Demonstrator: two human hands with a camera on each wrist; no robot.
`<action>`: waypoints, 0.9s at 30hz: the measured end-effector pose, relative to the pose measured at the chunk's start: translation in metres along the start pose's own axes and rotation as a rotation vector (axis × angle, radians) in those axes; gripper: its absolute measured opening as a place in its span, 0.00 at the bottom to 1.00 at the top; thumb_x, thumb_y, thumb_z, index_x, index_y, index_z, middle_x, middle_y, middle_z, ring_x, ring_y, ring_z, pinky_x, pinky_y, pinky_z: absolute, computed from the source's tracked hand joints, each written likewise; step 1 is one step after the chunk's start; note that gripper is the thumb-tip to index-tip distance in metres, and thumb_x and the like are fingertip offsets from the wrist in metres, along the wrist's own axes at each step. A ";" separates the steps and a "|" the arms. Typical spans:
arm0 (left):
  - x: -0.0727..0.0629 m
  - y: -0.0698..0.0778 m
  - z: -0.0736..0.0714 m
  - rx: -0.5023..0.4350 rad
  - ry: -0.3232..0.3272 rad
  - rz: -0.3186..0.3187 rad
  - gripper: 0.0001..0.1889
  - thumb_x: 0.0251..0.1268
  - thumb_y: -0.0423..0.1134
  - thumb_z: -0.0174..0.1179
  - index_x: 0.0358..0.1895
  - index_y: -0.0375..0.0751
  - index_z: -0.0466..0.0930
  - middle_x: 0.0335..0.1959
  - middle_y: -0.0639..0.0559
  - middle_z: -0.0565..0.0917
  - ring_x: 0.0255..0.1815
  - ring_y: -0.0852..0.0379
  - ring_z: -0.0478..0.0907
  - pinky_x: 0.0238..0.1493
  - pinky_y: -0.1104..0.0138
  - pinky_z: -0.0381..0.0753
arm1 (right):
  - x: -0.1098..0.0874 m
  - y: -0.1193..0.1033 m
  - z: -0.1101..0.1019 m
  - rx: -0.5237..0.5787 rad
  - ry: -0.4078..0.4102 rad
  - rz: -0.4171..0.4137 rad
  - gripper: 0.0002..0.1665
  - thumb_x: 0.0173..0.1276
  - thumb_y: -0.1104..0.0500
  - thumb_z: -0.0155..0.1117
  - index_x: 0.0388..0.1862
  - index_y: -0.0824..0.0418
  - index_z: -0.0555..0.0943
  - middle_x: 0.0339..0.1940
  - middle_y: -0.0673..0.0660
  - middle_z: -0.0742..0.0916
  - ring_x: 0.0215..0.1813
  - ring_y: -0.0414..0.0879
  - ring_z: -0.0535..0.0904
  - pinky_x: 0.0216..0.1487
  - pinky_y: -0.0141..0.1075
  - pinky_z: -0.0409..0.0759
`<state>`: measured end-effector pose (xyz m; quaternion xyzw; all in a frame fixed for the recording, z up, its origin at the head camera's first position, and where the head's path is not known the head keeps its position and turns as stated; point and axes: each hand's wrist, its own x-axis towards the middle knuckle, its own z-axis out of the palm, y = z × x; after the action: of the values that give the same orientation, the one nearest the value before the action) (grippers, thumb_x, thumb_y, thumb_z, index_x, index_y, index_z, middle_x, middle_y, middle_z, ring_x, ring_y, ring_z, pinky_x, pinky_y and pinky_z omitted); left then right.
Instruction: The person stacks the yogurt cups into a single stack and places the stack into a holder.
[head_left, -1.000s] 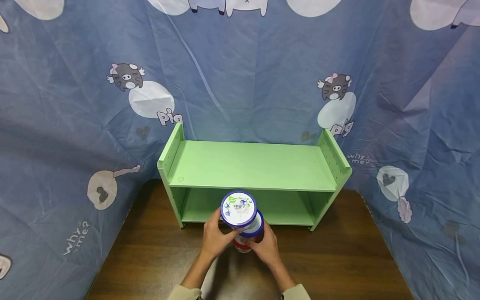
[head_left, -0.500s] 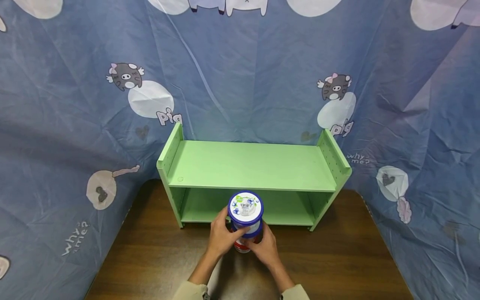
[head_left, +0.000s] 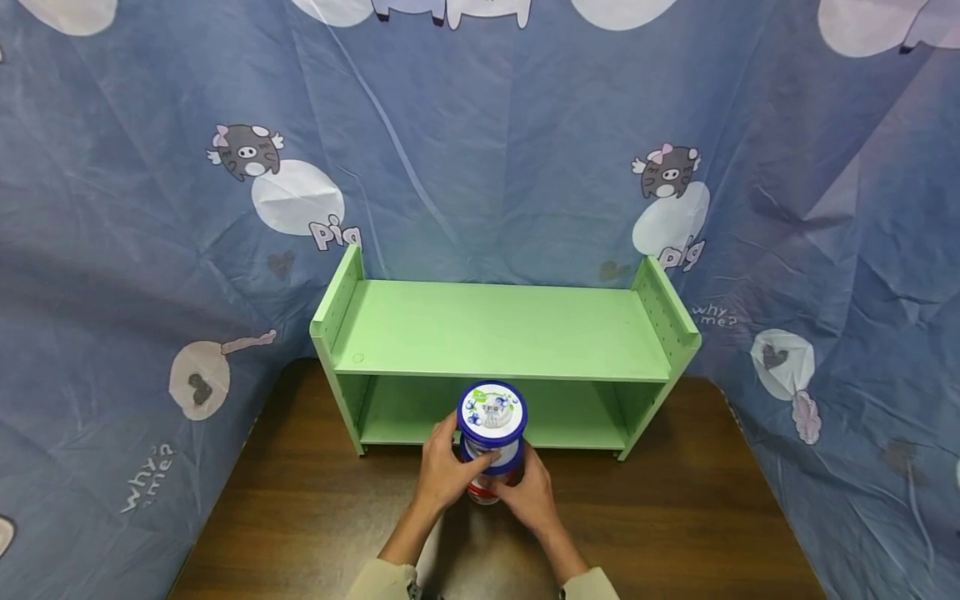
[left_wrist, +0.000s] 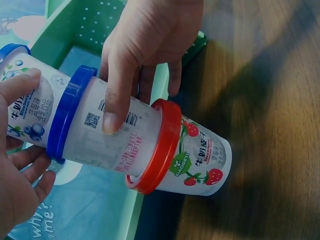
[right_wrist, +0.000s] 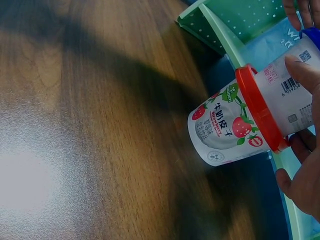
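Three lidded paper cups stand in one stack on the table. Lowest is a strawberry cup with a red lid; a blue-lidded cup sits upside-up on that lid. The top cup, with blueberries printed on it, rests over the middle cup's blue lid. My left hand grips the top cup, thumb on its near side and fingers round the left. My right hand holds the middle cup, as the right wrist view also shows, with the thumb and fingers on opposite sides.
A green two-tier shelf stands just behind the stack, with raised side panels. The brown wooden table extends to both sides and in front. A blue patterned curtain hangs behind and around.
My left hand has moved right with the top cup, bringing it from partly left of the middle cup to over it. My right hand has stayed on the middle cup.
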<state>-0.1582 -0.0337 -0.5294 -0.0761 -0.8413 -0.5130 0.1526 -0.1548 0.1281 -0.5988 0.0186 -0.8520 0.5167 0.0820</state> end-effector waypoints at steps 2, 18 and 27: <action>0.000 0.000 0.000 0.002 -0.004 -0.001 0.41 0.43 0.47 0.79 0.64 0.37 0.75 0.56 0.38 0.84 0.58 0.42 0.80 0.59 0.44 0.79 | 0.000 -0.001 0.000 0.002 0.000 -0.007 0.54 0.47 0.48 0.82 0.71 0.65 0.70 0.61 0.65 0.84 0.62 0.60 0.80 0.65 0.56 0.76; 0.001 -0.005 0.000 0.003 -0.039 0.002 0.44 0.43 0.48 0.78 0.67 0.36 0.72 0.59 0.36 0.82 0.61 0.38 0.78 0.62 0.42 0.75 | 0.000 0.003 0.001 -0.004 0.001 -0.020 0.55 0.47 0.48 0.82 0.71 0.65 0.69 0.63 0.66 0.83 0.64 0.61 0.80 0.65 0.57 0.76; 0.000 -0.004 -0.002 0.020 -0.042 0.006 0.46 0.42 0.47 0.78 0.68 0.33 0.70 0.58 0.35 0.81 0.58 0.40 0.78 0.59 0.43 0.77 | -0.003 0.000 -0.001 0.021 0.002 0.010 0.57 0.48 0.47 0.82 0.73 0.64 0.67 0.66 0.67 0.81 0.65 0.62 0.78 0.65 0.57 0.76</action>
<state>-0.1591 -0.0371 -0.5316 -0.0879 -0.8491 -0.5024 0.1374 -0.1517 0.1289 -0.5984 0.0146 -0.8465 0.5261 0.0802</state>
